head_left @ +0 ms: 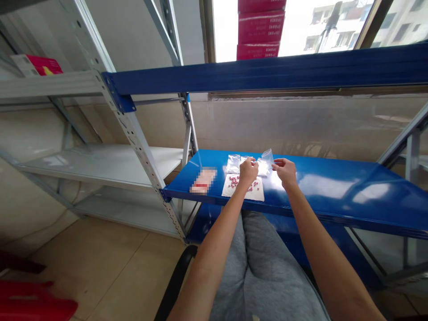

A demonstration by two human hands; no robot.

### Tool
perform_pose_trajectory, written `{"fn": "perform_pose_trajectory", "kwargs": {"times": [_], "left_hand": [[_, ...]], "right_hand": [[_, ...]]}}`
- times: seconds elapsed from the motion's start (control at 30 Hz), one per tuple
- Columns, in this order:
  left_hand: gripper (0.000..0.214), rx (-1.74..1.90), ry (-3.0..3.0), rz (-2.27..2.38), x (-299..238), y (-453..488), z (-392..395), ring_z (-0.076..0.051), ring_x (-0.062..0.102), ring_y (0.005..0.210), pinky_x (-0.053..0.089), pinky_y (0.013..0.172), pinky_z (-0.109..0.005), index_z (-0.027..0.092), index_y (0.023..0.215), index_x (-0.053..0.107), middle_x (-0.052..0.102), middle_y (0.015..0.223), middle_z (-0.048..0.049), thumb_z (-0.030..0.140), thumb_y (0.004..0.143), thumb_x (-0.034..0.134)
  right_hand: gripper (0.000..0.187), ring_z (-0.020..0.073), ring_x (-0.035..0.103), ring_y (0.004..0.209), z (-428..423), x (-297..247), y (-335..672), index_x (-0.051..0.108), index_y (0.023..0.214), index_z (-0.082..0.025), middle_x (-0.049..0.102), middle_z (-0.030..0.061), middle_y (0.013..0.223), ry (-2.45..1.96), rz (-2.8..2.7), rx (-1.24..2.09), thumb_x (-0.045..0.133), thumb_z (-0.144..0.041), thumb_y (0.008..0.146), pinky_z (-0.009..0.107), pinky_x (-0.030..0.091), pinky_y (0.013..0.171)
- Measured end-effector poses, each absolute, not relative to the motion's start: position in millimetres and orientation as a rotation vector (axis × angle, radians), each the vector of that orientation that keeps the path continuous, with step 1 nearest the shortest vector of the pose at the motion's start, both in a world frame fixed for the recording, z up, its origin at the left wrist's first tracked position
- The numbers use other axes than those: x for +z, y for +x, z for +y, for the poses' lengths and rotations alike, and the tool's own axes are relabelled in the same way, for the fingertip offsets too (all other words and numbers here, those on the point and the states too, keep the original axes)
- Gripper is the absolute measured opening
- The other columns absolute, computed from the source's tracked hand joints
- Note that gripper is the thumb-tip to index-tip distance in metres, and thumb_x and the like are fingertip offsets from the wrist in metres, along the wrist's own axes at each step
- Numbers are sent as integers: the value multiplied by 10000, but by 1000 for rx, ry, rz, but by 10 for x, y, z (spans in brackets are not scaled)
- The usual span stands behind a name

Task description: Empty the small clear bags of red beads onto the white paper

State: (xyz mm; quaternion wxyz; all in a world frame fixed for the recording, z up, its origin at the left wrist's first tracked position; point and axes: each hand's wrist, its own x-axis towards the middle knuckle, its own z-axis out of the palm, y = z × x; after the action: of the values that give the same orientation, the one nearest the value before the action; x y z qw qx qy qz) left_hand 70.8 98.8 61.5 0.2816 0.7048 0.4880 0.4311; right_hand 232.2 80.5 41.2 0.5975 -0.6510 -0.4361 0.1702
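My left hand (248, 171) and my right hand (286, 171) are both pinched on a small clear plastic bag (265, 161), held just above the blue shelf (334, 187). Below my left hand lies a white sheet (236, 189) covered with several small red pieces (234, 180). Another clear bag (233, 164) lies flat just left of the held one.
A blurred reddish object (203, 180) lies at the shelf's left end. A grey metal rack (107, 162) stands to the left. Red boxes (260, 29) are stacked at the window above. A red item (33, 303) sits on the floor at the lower left.
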Motion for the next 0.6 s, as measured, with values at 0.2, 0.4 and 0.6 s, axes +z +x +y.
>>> {"fn": "perform_pose_trajectory", "kwargs": {"times": [0.2,0.4,0.6], "left_hand": [[471,1160,1381,1041,589,588,561,-196,733,885,546,718,-265,159,1318,596,743,1151,-152,474,969,568],[297,1307,1274,977,514,113,38,-155,711,775,491,631,-216,161,1181,670,757,916,-80,252,904,614],[314,1084,1483,880,518,-274,-98,-136,656,726,447,614,-217,169,1173,716,735,862,-54,243,890,602]], "right_hand": [[459,211,691,830,49,449,1892,694,1024,-211,718,53,883,-1168,-894,756,804,-463,656,242,420,562],[601,226,686,901,-418,482,1617,631,1228,-266,723,75,1042,-1137,-1118,977,814,-510,710,267,491,618],[475,176,649,749,-393,570,1495,651,1145,-251,694,27,906,-1104,-1244,887,775,-480,747,264,478,593]]}}
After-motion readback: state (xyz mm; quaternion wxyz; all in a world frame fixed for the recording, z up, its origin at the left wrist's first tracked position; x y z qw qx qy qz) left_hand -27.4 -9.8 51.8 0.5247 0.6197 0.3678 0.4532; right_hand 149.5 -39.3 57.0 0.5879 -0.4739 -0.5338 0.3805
